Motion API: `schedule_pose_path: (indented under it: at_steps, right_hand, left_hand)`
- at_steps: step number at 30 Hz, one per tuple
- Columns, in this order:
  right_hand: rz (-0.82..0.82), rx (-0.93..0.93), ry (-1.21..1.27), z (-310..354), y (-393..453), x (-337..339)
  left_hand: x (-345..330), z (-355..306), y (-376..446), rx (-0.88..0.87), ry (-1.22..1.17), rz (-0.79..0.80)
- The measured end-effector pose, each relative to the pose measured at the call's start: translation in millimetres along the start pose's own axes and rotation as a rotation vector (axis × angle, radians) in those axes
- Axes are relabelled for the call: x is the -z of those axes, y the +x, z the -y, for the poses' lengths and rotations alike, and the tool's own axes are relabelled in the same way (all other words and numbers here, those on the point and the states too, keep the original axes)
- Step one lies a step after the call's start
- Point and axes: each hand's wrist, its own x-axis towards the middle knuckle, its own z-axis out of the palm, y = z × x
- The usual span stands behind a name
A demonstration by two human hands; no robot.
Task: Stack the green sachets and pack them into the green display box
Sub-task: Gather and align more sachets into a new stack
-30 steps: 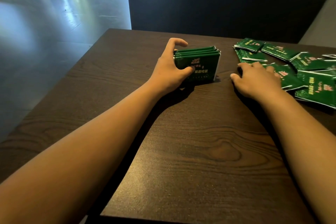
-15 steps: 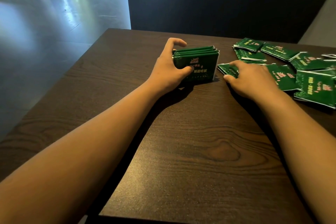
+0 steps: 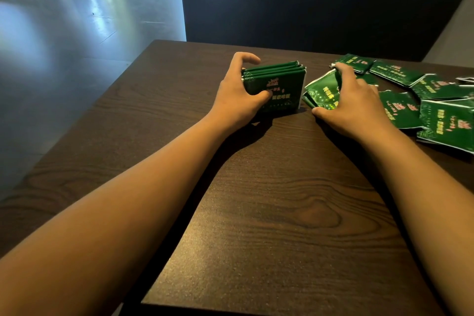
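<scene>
A: Green foil sachets, upright stack [image 3: 275, 84]: stands on edge on the dark wood-grain bench [image 3: 269, 213], far centre, gripped by the left hand [image 3: 239, 95], thumb on the front face, fingers curled over the back.

B: And the right hand [image 3: 356, 105]?

A: It grasps one loose green sachet [image 3: 322, 90], now tilted up off the bench and just beside the stack. A second ago that hand lay on the scattered green sachets [image 3: 436, 100] at the right.

B: Meaning?

A: Probably stacking is midway; this sachet joins next. The green display box is not in view.
</scene>
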Motion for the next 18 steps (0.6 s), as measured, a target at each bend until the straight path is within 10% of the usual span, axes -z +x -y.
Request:
schedule_pose_path:
  at_steps: [18]
  right_hand:
    - [-0.416,0.163,0.391,5.9,2.8,1.4]
  left_hand:
    - [0.3,5.1,1.6,0.054,-0.034,-0.045]
